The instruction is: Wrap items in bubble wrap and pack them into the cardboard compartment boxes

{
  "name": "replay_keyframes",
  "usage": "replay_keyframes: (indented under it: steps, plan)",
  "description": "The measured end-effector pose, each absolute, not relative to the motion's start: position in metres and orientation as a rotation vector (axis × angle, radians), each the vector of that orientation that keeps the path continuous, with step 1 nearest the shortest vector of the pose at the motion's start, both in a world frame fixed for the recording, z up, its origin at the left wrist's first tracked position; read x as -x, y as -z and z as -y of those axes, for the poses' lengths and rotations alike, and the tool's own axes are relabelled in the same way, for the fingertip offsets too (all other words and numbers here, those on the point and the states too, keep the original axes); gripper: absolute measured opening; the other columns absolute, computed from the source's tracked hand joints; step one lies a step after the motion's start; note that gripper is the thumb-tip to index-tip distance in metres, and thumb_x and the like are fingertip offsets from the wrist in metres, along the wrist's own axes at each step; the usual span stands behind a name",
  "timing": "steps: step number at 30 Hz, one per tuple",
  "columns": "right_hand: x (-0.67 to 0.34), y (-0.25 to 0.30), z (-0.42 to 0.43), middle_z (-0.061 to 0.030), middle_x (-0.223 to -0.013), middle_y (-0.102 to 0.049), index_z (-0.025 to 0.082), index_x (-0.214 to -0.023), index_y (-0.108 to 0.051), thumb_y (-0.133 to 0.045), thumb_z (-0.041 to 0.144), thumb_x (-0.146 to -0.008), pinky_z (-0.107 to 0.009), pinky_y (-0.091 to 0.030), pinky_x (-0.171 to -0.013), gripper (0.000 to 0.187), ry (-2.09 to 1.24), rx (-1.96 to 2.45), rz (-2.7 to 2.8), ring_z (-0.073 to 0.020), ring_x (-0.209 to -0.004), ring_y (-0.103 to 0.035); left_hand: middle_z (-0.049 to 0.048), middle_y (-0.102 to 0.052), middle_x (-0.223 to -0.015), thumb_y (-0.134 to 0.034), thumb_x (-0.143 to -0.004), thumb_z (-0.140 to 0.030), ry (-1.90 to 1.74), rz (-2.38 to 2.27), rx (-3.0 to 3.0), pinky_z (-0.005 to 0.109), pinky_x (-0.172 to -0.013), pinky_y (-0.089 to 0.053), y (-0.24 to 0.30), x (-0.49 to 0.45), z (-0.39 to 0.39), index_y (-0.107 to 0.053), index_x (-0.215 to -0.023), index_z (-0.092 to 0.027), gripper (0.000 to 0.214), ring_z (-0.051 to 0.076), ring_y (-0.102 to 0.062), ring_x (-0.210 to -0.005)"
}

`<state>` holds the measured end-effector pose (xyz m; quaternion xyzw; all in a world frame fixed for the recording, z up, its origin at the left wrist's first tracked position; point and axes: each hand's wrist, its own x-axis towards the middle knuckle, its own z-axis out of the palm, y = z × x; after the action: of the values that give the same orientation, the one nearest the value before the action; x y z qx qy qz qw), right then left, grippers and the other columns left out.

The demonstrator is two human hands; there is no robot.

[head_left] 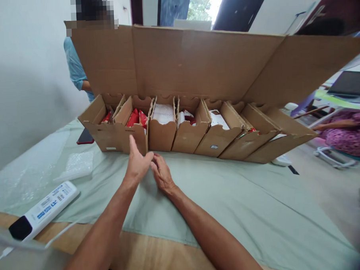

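My left hand (137, 160) is open, index finger stretched toward the front of a cardboard bin (131, 139) with red packets (133, 118) in it. Close beside it, my right hand (163, 172) hangs over the cloth with loosely bent fingers and nothing in it. The fingertips of both hands meet or nearly meet. Several cardboard bins stand side by side in a row in front of me. One contains bubble wrap (163, 113), another a white box (218, 119). A large cardboard panel (191, 63) rises behind the row.
A white power strip (48, 208) lies at the left on the green cloth (230, 196). Nearby are a bubble-wrap pouch (78, 164) and a dark phone (85, 136). One person (75, 64) stands behind the panel; another in purple patterned clothing (347, 133) is at the right.
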<state>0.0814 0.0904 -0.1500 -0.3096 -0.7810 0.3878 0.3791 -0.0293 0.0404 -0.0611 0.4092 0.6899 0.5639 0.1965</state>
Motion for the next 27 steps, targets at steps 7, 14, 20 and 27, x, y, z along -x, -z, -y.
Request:
replay_keyframes:
  steps: [7,14,20,27]
  plan:
    - [-0.085,0.15,-0.091,-0.0144,-0.134,-0.066,0.021,-0.11,-0.071,-0.055,0.028,-0.092,-0.048,-0.043,-0.115,0.026,-0.96,0.785,2.06,-0.0282,-0.129,-0.059,0.021,-0.048,-0.157,-0.064,-0.077,-0.026,-1.381,-1.925,-1.347,0.058,-0.125,-0.026,0.092,0.01,0.013,-0.047,-0.149,-0.011,0.075,0.038,-0.038,-0.151]
    - [-0.077,0.122,-0.08,-0.0102,-0.111,-0.074,0.021,-0.112,-0.069,-0.048,0.025,-0.092,-0.041,-0.053,-0.098,0.029,-0.955,0.796,2.064,-0.0238,-0.104,-0.068,0.0153,-0.05,-0.157,-0.061,-0.087,-0.023,-0.828,-2.227,-2.174,0.054,-0.118,-0.038,0.157,-0.023,0.141,-0.051,-0.148,-0.02,0.062,0.034,-0.043,-0.148]
    - [-0.002,0.035,-0.09,-0.0007,-0.096,-0.074,0.026,-0.155,-0.041,-0.052,0.026,-0.093,-0.032,-0.054,-0.083,0.063,-0.885,0.625,2.271,-0.0168,-0.075,-0.066,0.0183,-0.053,-0.154,-0.061,-0.092,-0.037,-0.827,-2.261,-2.34,0.054,-0.114,-0.041,0.15,-0.019,0.141,-0.059,-0.14,-0.018,0.052,0.036,-0.044,-0.145]
    - [0.087,-0.01,-0.113,-0.0026,-0.078,-0.073,0.022,-0.109,-0.072,-0.052,0.018,-0.094,-0.029,-0.049,-0.075,0.026,-0.511,0.839,2.476,-0.0207,-0.075,-0.067,0.0203,-0.054,-0.15,-0.061,-0.088,-0.023,-1.105,-2.283,-2.142,0.05,-0.104,-0.055,0.153,-0.02,0.144,-0.065,-0.128,-0.014,0.041,0.036,-0.041,-0.148]
